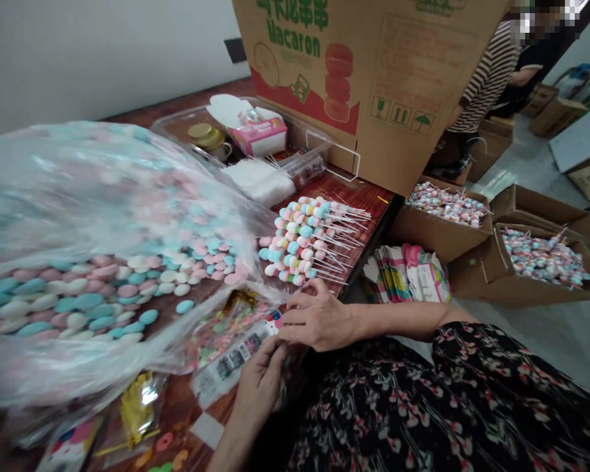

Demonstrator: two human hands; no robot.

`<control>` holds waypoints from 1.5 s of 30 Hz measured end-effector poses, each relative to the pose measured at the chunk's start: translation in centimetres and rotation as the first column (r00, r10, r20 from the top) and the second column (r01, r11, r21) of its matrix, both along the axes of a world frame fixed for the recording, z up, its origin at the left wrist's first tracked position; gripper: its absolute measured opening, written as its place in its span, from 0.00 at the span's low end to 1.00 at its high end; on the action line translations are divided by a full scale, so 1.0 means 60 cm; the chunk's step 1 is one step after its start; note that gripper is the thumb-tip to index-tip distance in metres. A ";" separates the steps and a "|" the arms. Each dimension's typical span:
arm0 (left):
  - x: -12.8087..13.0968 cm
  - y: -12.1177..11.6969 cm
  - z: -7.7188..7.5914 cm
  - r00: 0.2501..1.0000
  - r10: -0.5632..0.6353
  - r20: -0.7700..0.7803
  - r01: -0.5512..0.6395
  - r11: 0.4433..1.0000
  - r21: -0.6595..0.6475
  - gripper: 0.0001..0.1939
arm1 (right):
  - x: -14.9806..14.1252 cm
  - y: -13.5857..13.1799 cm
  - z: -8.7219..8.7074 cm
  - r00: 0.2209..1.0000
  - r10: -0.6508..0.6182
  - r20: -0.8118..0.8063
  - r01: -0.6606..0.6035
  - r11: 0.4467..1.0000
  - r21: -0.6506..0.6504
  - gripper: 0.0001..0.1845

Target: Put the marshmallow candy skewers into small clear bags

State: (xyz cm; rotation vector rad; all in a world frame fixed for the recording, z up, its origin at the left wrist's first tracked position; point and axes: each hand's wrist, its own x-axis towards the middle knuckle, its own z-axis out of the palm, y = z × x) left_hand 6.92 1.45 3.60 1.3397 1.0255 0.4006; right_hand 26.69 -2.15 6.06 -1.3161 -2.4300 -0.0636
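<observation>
Printed clear packaging (233,360) is lying at lower centre beside the left hand (264,368) and right hand (319,319), both curled; what they are holding, I cannot tell. Candy skewers (297,246) are resting mid-frame on the wooden table (353,190), cardboard boxes (479,275) standing at right on grey floor (501,324).

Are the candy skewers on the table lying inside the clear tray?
No, the candy skewers lie piled on the wooden table, outside the clear tray.

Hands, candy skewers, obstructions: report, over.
Left hand and right hand close together, grip hidden. Pastel white-stick candy skewers laid beyond. Clear plastic candy bag crowding left side.
</observation>
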 end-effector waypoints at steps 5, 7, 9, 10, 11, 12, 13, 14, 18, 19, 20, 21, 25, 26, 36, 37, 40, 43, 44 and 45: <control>-0.025 -0.020 0.015 0.987 -0.044 0.152 0.087 0.953 -0.289 0.14 | -0.009 -0.006 -0.027 0.983 0.172 -0.066 -0.162 0.978 0.134 0.13; -0.033 -0.030 0.017 0.987 -0.041 0.159 0.092 0.940 -0.328 0.16 | -0.018 -0.001 -0.043 0.967 0.233 -0.101 -0.224 0.970 0.095 0.10; -0.041 -0.041 0.017 0.991 -0.022 0.130 0.062 0.949 -0.311 0.17 | -0.028 0.003 -0.054 0.950 0.272 -0.153 -0.269 0.962 0.039 0.08; -0.047 -0.047 0.016 0.994 -0.005 0.107 0.036 0.956 -0.290 0.17 | -0.031 0.004 -0.056 0.940 0.280 -0.194 -0.282 0.959 0.014 0.08; -0.053 -0.052 0.015 0.996 0.020 0.086 0.004 0.964 -0.266 0.17 | -0.031 0.004 -0.057 0.930 0.270 -0.251 -0.280 0.960 -0.006 0.08; -0.061 -0.058 0.015 0.996 0.056 0.069 -0.038 0.970 -0.242 0.16 | -0.028 0.004 -0.057 0.916 0.240 -0.321 -0.262 0.965 -0.027 0.07; -0.070 -0.064 0.015 0.993 0.107 0.057 -0.092 0.971 -0.221 0.16 | -0.022 0.005 -0.055 0.897 0.186 -0.400 -0.224 0.973 -0.050 0.08; -0.080 -0.068 0.015 0.983 0.175 0.048 -0.162 0.966 -0.202 0.15 | -0.012 0.006 -0.054 0.874 0.108 -0.474 -0.163 0.984 -0.076 0.08; -0.117 -0.076 0.018 0.837 0.535 0.117 -0.506 0.837 -0.211 0.13 | 0.027 0.031 -0.056 0.827 -0.190 -0.529 0.110 0.978 -0.179 0.10; -0.122 -0.075 0.018 0.785 0.599 0.157 -0.559 0.795 -0.234 0.13 | 0.030 0.042 -0.056 0.861 -0.195 -0.470 0.121 0.976 -0.184 0.10; -0.123 -0.073 0.018 0.743 0.640 0.197 -0.591 0.765 -0.258 0.13 | 0.027 0.055 -0.056 0.895 -0.187 -0.406 0.117 0.975 -0.190 0.10; -0.122 -0.070 0.016 0.711 0.664 0.233 -0.606 0.746 -0.276 0.13 | 0.019 0.068 -0.055 0.925 -0.173 -0.339 0.108 0.974 -0.201 0.11; -0.097 -0.059 0.011 0.645 0.694 0.320 -0.635 0.720 -0.281 0.13 | -0.038 0.125 -0.036 0.973 -0.217 -0.074 0.189 0.943 -0.275 0.12; -0.091 -0.058 0.011 0.632 0.700 0.332 -0.647 0.713 -0.272 0.13 | -0.051 0.137 -0.030 0.970 -0.241 -0.016 0.226 0.931 -0.285 0.12; -0.111 -0.080 0.010 0.530 0.763 0.370 -0.660 0.645 -0.385 0.14 | -0.099 0.199 -0.003 0.974 -0.210 0.084 0.224 0.946 -0.234 0.14; -0.110 -0.082 0.008 0.525 0.766 0.371 -0.657 0.642 -0.395 0.14 | -0.103 0.208 -0.004 0.972 -0.205 0.111 0.226 0.944 -0.241 0.14; -0.102 -0.090 0.002 0.530 0.758 0.380 -0.639 0.651 -0.409 0.13 | -0.114 0.233 -0.006 0.963 -0.180 0.201 0.234 0.929 -0.287 0.16; -0.097 -0.096 -0.006 0.541 0.744 0.393 -0.622 0.668 -0.408 0.13 | -0.116 0.247 -0.008 0.959 -0.139 0.246 0.218 0.919 -0.329 0.15; -0.097 -0.097 -0.008 0.543 0.741 0.396 -0.619 0.671 -0.408 0.13 | -0.114 0.248 -0.007 0.960 -0.124 0.249 0.206 0.919 -0.335 0.15; -0.097 -0.098 -0.010 0.544 0.739 0.398 -0.617 0.673 -0.407 0.13 | -0.111 0.248 -0.006 0.962 -0.115 0.249 0.197 0.921 -0.335 0.15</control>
